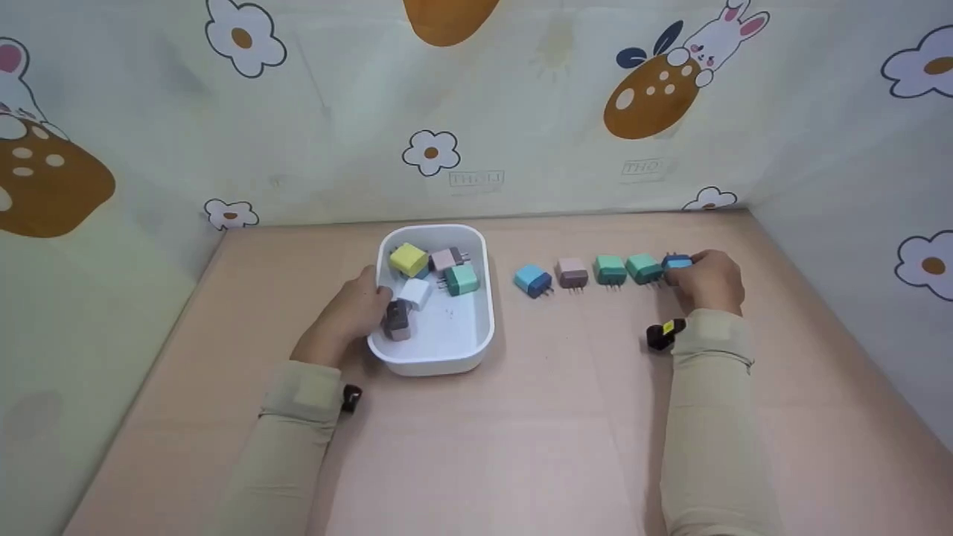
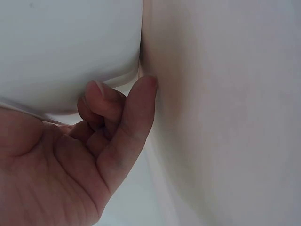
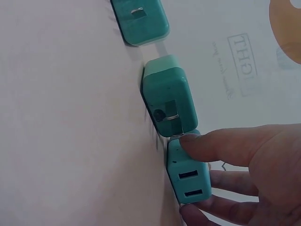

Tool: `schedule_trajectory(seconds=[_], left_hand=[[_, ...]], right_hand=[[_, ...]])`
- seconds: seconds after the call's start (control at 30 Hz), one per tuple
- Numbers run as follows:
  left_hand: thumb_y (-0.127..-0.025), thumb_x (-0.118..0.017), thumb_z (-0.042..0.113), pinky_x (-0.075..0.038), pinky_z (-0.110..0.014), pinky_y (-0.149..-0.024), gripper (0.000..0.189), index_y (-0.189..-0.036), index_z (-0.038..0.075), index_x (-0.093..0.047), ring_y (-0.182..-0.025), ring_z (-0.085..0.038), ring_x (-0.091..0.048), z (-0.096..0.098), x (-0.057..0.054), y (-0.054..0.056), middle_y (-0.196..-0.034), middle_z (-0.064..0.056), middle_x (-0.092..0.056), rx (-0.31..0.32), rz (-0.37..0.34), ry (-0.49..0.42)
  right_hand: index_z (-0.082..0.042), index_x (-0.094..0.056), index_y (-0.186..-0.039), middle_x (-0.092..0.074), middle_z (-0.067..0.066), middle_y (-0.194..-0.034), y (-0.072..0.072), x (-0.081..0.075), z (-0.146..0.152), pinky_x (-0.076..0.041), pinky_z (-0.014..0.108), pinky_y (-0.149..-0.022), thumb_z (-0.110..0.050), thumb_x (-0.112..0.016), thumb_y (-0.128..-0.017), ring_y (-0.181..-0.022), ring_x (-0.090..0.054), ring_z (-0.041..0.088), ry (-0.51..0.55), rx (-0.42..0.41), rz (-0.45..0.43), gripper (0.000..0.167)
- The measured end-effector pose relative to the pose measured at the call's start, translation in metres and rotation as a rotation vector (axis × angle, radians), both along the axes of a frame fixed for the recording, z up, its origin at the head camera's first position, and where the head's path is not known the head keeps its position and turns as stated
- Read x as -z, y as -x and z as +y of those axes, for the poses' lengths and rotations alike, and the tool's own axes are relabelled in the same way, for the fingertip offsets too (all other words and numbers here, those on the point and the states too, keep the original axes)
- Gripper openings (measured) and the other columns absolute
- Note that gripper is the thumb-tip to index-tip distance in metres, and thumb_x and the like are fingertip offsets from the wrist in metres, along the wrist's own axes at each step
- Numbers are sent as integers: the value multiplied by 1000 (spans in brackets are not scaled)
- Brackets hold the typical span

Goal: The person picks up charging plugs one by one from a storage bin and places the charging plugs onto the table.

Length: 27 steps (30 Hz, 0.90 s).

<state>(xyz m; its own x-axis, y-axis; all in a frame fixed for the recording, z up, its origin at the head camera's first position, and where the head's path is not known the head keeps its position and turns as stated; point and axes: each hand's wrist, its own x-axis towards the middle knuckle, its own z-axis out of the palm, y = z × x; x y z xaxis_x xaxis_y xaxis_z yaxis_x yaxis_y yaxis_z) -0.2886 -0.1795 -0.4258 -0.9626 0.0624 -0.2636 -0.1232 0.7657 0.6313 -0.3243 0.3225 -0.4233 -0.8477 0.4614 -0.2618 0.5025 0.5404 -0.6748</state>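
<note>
At the left wall of a white plastic tub (image 1: 447, 351), my left hand (image 1: 356, 307) grips the rim; the left wrist view has its curled fingers (image 2: 136, 106) against the outside of the tub. Inside lie several plug chargers, among them a yellow one (image 1: 409, 259), a white one (image 1: 415, 293), a green one (image 1: 462, 279) and a dark one (image 1: 398, 320). My right hand (image 1: 711, 281) pinches a blue charger (image 3: 189, 172) between thumb and fingers at the right end of a row; two USB slots face the right wrist camera. Beside it, touching or nearly so, sits a green charger (image 1: 643, 268).
Leftward along the row stand another green charger (image 1: 610, 269), a pinkish-mauve one (image 1: 572, 273) and a blue one (image 1: 533, 281) turned askew. The pale pink tabletop (image 1: 536, 447) meets a patterned backdrop (image 1: 521, 112) behind and at both sides.
</note>
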Motion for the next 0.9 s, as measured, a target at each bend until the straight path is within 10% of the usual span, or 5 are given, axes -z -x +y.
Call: schedule_trajectory(seconds=[0.9], left_hand=[[-115, -31, 25, -54, -47, -104, 59, -167, 0, -15, -123, -34, -57, -2, -1, 1, -157, -25, -46, 6, -23, -32]], right_hand=[[-3, -46, -159, -44, 26, -161, -7, -32, -2, -43, 55, -117, -30, -70, -102, -138, -47, 42, 37, -23, 57, 67]])
